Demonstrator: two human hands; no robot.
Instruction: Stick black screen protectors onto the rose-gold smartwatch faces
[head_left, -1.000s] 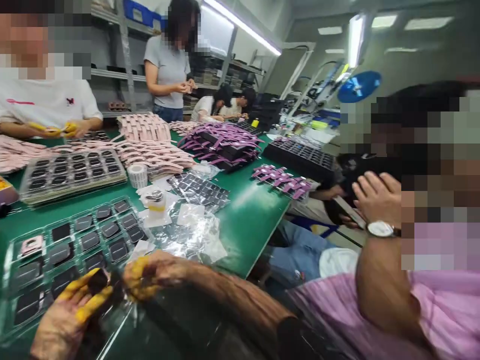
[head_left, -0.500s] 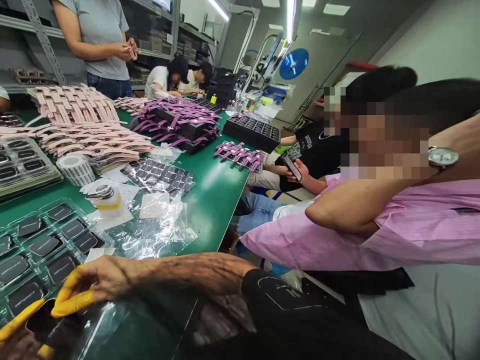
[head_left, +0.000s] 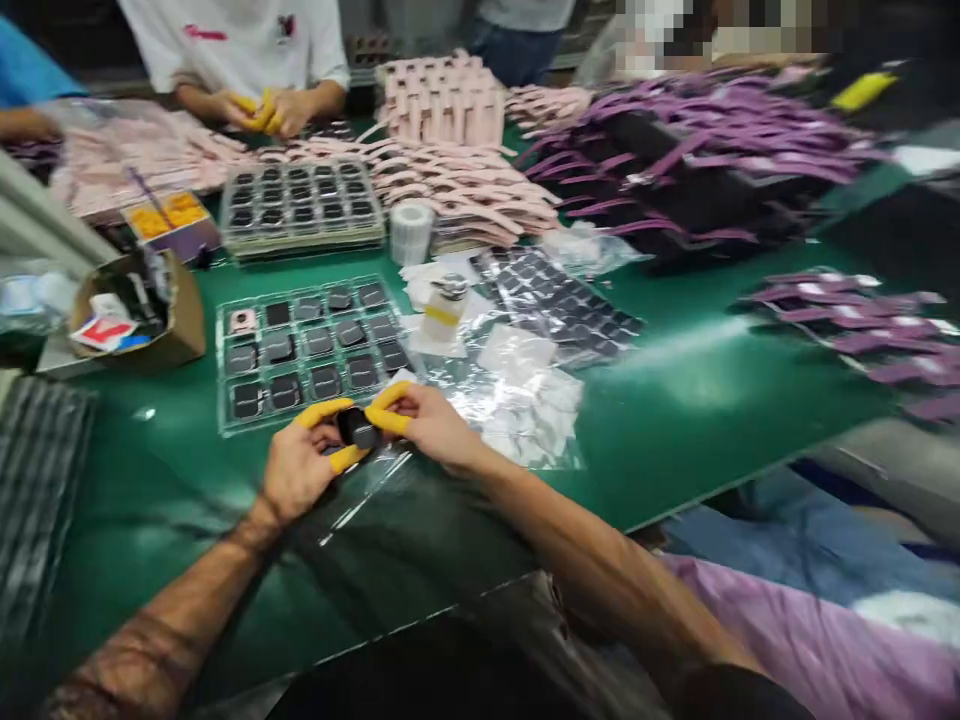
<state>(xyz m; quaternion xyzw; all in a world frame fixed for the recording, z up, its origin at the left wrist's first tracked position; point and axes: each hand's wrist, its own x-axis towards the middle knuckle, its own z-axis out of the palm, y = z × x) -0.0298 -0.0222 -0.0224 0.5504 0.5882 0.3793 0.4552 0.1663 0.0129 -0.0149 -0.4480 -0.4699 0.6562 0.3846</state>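
Yellow finger cots cover fingertips on both hands. My left hand (head_left: 296,465) holds a small black square smartwatch case (head_left: 358,430) between thumb and fingers, above the table's near part. At the case's upper right edge, my right hand (head_left: 427,420) is closed in a pinch; whether it also grips a film there is too blurred to tell. Just beyond lies a clear plastic tray (head_left: 222,375) with rows of similar black cases in its pockets. One pocket at its far left corner holds a pinkish piece.
Right of the tray stand a pump bottle (head_left: 444,312), a label roll (head_left: 411,232) and clear plastic sheets (head_left: 532,415). Behind are pink straps (head_left: 457,185) and purple straps (head_left: 697,150). A cardboard box (head_left: 184,310) stands left. Co-workers sit across and at right.
The view has swung left and levelled, so both hands and the whole tray now show. The black smartwatch case is still between my hands.
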